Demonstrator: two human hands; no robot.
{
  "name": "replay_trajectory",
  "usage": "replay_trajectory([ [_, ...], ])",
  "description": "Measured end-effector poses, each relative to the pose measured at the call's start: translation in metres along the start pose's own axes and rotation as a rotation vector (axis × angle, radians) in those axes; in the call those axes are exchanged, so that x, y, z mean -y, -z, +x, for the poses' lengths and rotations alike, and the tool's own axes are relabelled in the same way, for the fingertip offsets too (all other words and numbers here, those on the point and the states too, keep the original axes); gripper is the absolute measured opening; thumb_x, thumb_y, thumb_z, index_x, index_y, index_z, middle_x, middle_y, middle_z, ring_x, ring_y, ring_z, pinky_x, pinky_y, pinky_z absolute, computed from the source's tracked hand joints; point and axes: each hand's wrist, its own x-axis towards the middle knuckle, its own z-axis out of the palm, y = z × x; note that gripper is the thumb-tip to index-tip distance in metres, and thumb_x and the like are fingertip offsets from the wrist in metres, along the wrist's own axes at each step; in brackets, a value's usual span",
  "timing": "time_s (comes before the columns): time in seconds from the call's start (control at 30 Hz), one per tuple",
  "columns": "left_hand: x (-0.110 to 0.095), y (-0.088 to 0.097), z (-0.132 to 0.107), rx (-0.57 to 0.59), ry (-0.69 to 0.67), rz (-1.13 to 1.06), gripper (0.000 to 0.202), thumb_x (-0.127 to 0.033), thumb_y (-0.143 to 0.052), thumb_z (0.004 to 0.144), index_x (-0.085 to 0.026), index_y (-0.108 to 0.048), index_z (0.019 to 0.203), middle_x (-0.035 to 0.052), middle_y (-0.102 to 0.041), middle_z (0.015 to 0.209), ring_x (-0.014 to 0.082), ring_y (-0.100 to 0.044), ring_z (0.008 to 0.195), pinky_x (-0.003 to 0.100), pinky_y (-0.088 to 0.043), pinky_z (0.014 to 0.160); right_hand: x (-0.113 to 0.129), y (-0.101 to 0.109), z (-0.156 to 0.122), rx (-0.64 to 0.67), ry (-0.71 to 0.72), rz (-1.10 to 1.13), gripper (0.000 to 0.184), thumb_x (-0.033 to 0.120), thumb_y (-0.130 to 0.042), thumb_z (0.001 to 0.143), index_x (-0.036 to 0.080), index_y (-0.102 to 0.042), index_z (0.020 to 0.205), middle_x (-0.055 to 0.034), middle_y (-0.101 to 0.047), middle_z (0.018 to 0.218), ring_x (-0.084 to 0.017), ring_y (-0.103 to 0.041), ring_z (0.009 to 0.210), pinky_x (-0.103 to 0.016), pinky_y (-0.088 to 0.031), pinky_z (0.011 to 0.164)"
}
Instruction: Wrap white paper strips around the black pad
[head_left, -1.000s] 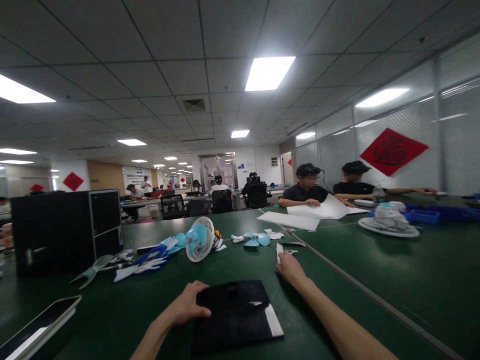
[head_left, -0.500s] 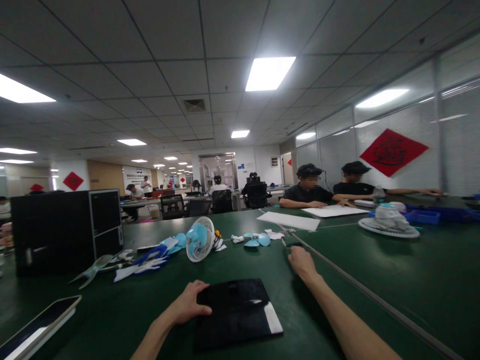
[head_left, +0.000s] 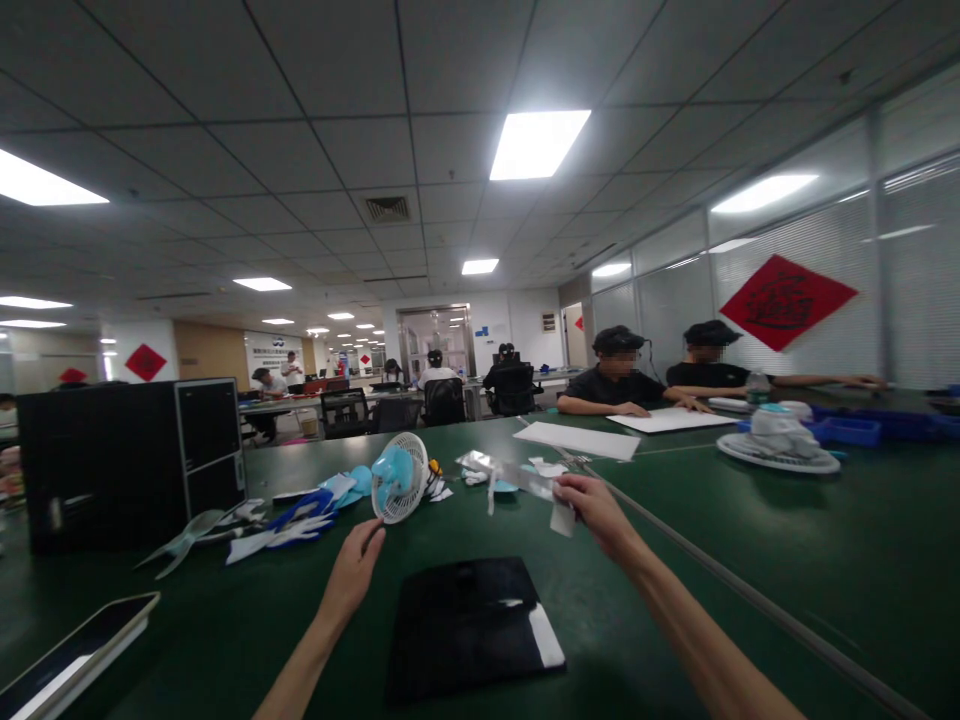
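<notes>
Pinched in the fingers of my right hand is a crumpled, see-through plastic bag, stretched out to the left above the table; its contents, if any, are too blurred to make out. My left hand is raised with fingers apart and holds nothing, just below a small white fan head with light blue blades. Between my forearms lies a flat black glossy panel with a white patch of glare, and neither hand touches it. Behind the bag, a light blue fan blade is partly covered.
Blue-and-white gloves lie left of the fan, near a black computer case. A phone-like device is at lower left. White boards, a grey cable strip and a white fan guard lie rightward. Two co-workers sit beyond.
My right hand has lifted the plastic bag off the table and moved slightly left. My left hand has let go of the black panel and risen toward the fan.
</notes>
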Motion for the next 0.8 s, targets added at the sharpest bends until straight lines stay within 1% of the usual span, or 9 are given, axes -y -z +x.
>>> replay_trajectory([
  [0.07,-0.003,0.005,0.001,-0.048,0.034,-0.122,0.06,-0.058,-0.033,0.087,-0.016,-0.054,0.124,0.0092,-0.055,0.132,0.0238,-0.046,0.126,0.039,-0.032,0.109,0.002,-0.014,-0.006,0.139,-0.058,0.204,0.025,0.036,-0.059,0.072,0.014,-0.066,0.08,0.0013,-0.057,0.061,-0.01,-0.045,0.053,-0.022,-0.031,0.049],
  [0.13,-0.008,0.007,-0.002,-0.023,0.05,-0.287,0.066,-0.065,-0.037,0.084,-0.016,-0.056,0.124,0.0097,-0.057,0.131,0.0257,-0.046,0.126,0.04,-0.034,0.107,0.003,-0.026,-0.011,0.237,-0.113,0.326,0.023,0.035,-0.065,0.067,0.014,-0.066,0.077,0.0028,-0.056,0.06,-0.008,-0.042,0.052,-0.022,-0.028,0.049],
  [0.23,-0.021,0.006,-0.01,0.142,0.103,-0.52,0.071,-0.071,-0.041,0.079,-0.015,-0.062,0.116,0.0112,-0.063,0.122,0.0273,-0.054,0.116,0.04,-0.041,0.1,0.002,-0.04,-0.017,0.324,-0.156,0.374,0.025,0.034,-0.07,0.064,0.013,-0.067,0.076,0.002,-0.058,0.062,-0.008,-0.043,0.055,-0.022,-0.029,0.052],
  [0.3,-0.03,0.006,-0.015,0.255,0.152,-0.584,0.071,-0.073,-0.039,0.079,-0.015,-0.065,0.111,0.0108,-0.068,0.111,0.0261,-0.06,0.106,0.038,-0.044,0.095,0.002,-0.046,-0.02,0.358,-0.161,0.367,0.025,0.034,-0.07,0.064,0.012,-0.068,0.076,0.0019,-0.058,0.061,-0.008,-0.043,0.055,-0.022,-0.027,0.052],
  [0.4,-0.042,0.007,-0.021,0.319,0.15,-0.525,0.069,-0.071,-0.041,0.08,-0.015,-0.066,0.11,0.0074,-0.071,0.096,0.0237,-0.062,0.094,0.035,-0.046,0.086,0.0,-0.05,-0.022,0.377,-0.16,0.324,0.022,0.033,-0.069,0.064,0.013,-0.068,0.074,0.0025,-0.057,0.06,-0.008,-0.042,0.054,-0.022,-0.026,0.051],
  [0.5,-0.05,0.011,-0.024,0.326,0.072,-0.402,0.061,-0.066,-0.046,0.08,-0.015,-0.068,0.105,0.004,-0.069,0.086,0.0203,-0.06,0.081,0.03,-0.046,0.074,-0.002,-0.052,-0.022,0.384,-0.167,0.274,0.021,0.031,-0.067,0.065,0.012,-0.068,0.075,0.0027,-0.056,0.059,-0.009,-0.042,0.053,-0.022,-0.027,0.051],
  [0.6,-0.056,0.013,-0.026,0.331,0.027,-0.343,0.053,-0.061,-0.051,0.081,-0.014,-0.069,0.097,0.002,-0.066,0.079,0.0154,-0.055,0.068,0.025,-0.042,0.061,-0.005,-0.055,-0.022,0.383,-0.165,0.254,0.021,0.028,-0.064,0.066,0.012,-0.069,0.078,0.0023,-0.057,0.06,-0.009,-0.043,0.055,-0.022,-0.028,0.051],
  [0.73,-0.061,0.012,-0.028,0.365,0.056,-0.4,0.047,-0.056,-0.059,0.076,-0.012,-0.069,0.089,0.0013,-0.063,0.074,0.0129,-0.051,0.063,0.022,-0.038,0.053,-0.002,-0.054,-0.024,0.373,-0.182,0.217,0.021,0.029,-0.064,0.066,0.01,-0.069,0.075,0.0024,-0.056,0.058,-0.008,-0.042,0.054,-0.021,-0.028,0.051],
  [0.8,-0.061,0.012,-0.029,0.411,0.102,-0.475,0.043,-0.053,-0.063,0.074,-0.012,-0.067,0.086,0.0001,-0.061,0.07,0.0109,-0.049,0.06,0.021,-0.036,0.051,0.003,-0.048,-0.027,0.414,-0.218,0.177,0.022,0.031,-0.064,0.066,0.01,-0.068,0.071,0.0034,-0.053,0.054,-0.007,-0.039,0.05,-0.021,-0.025,0.048],
])
